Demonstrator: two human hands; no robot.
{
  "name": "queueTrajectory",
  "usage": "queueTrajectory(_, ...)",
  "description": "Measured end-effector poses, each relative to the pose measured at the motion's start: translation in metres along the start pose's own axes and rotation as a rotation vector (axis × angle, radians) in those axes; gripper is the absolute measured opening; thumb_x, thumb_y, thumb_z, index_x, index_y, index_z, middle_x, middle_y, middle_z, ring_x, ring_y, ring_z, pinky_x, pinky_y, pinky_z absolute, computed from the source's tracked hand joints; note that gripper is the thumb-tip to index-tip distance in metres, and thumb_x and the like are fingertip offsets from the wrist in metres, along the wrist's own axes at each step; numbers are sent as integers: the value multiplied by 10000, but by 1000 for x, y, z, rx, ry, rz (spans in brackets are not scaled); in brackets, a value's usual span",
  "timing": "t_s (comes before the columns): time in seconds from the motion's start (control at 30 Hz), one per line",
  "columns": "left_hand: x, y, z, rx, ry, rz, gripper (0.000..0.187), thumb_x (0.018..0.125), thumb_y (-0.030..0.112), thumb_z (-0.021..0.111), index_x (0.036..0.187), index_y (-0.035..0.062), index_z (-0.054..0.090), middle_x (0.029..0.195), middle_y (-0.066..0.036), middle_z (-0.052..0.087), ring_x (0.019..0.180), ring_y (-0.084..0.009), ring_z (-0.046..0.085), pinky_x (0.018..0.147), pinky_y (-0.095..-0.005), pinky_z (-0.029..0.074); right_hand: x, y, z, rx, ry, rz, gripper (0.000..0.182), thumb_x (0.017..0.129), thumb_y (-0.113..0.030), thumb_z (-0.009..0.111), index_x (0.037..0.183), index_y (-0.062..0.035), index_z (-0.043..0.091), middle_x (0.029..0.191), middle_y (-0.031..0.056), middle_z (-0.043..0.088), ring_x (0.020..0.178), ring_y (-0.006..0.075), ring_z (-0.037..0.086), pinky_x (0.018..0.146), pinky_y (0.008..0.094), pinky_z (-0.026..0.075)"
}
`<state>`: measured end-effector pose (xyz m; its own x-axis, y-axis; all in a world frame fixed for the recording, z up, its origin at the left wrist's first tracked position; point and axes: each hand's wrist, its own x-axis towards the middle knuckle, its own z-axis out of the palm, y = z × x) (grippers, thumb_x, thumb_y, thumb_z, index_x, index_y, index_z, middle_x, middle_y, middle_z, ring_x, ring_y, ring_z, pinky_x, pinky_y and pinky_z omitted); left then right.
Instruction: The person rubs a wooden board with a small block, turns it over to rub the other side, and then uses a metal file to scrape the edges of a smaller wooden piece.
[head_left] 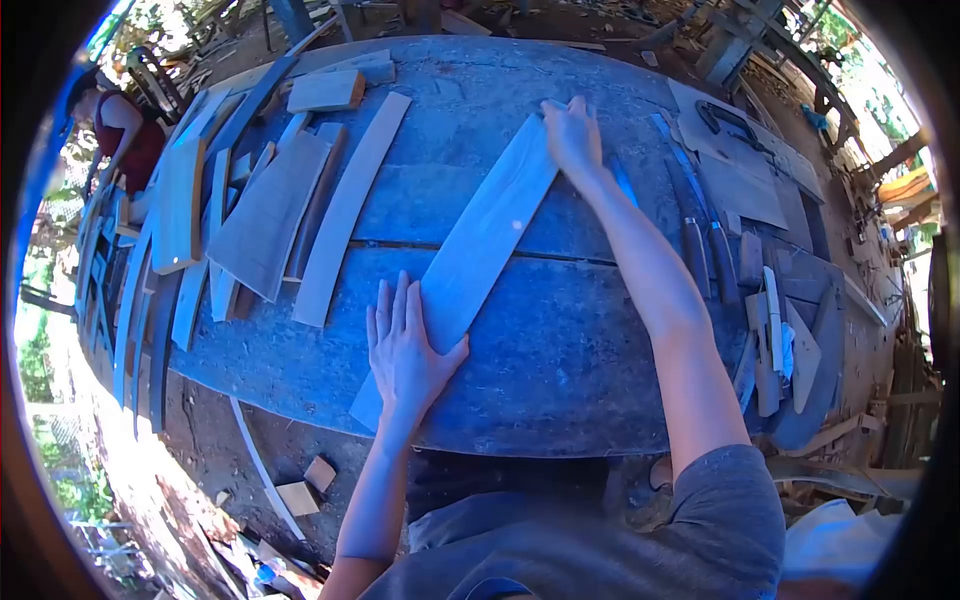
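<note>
A long, flat wooden board (488, 235) lies slanted across the blue-tinted worktable (570, 350), its near end by the front edge. My left hand (408, 345) rests on the lower part of this board, fingers stretched and thumb spread to the right. At the far end, my right hand (573, 135) has its fingers bent around the board's upper right corner. The fingertips there are partly hidden. Left of the board lies a narrow, slightly curved wooden strip (352, 210).
Several planks and blocks (270, 215) crowd the table's left side. Long-handled tools (697, 245), a dark clamp-like frame (728, 125) and wood offcuts (770, 340) lie on the right. Two small blocks (298, 497) are on the ground. Another person (125, 135) is at the far left.
</note>
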<state>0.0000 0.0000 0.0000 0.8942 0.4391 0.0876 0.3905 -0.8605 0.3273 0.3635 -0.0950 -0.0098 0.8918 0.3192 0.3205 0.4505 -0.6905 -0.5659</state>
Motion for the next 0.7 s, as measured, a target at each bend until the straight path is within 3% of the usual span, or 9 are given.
queueTrajectory(0.03,0,-3,-3,17,27,16,898,719,427,766,1442,18,425,1562,-158,353,1475,-347,260,1209,-492,197,-25,-20,-4,235,89,136,287,961,-275,576,1107,-44,662,1096,252,559,1094,402,545,905,481,476)
queueTrajectory(0.1,10,15,13,-46,81,34,876,710,406,774,1413,-7,456,1545,-175,377,1461,-356,291,1203,-497,209,-68,-29,-40,57,-104,-123,331,959,-291,575,1091,8,631,1066,242,560,1043,411,552,890,463,470)
queueTrajectory(0.23,0,5,7,1,85,51,877,704,410,782,1407,-9,467,1535,-179,391,1459,-349,299,1199,-497,220,-82,-4,-44,88,-174,-319,385,948,-328,588,1065,38,607,1061,242,563,1032,409,561,879,456,460)
queueTrajectory(0.3,-1,5,7,8,111,59,881,701,413,785,1406,-9,469,1531,-180,399,1457,-349,304,1198,-497,223,-34,13,-52,213,73,96,406,941,-345,599,1042,48,605,1047,238,568,1012,406,569,857,463,459)
queueTrajectory(0.4,2,7,5,14,140,75,881,701,409,791,1406,-11,470,1523,-180,412,1451,-351,316,1196,-497,227,-48,10,-39,370,154,185,415,920,-348,673,868,48,562,915,191,578,896,300,589,767,407,462)
queueTrajectory(0.5,7,7,7,-13,104,60,883,696,402,796,1404,-13,472,1523,-178,414,1446,-353,323,1194,-501,229,-112,-26,-44,445,-33,127,382,933,-355,620,937,25,583,1001,224,568,935,388,579,812,473,461)
queueTrajectory(0.57,6,7,5,-41,109,56,891,686,391,802,1406,-15,470,1524,-178,412,1448,-355,318,1192,-501,233,-139,-18,-30,229,-22,-308,399,931,-370,627,922,26,577,953,209,562,919,390,580,799,471,458)
queueTrajectory(0.67,4,3,3,-51,105,94,898,676,376,807,1407,-19,466,1521,-178,416,1449,-356,316,1191,-501,238,-70,16,-30,173,92,-27,284,945,-295,619,1067,-39,636,986,190,553,938,378,559,801,480,472)
queueTrajectory(0.7,3,3,2,-55,110,93,895,675,369,807,1406,-20,467,1519,-179,417,1448,-354,317,1191,-500,238,-53,31,-24,24,176,-144,241,937,-253,620,1083,-64,643,991,186,548,946,377,555,805,483,479)
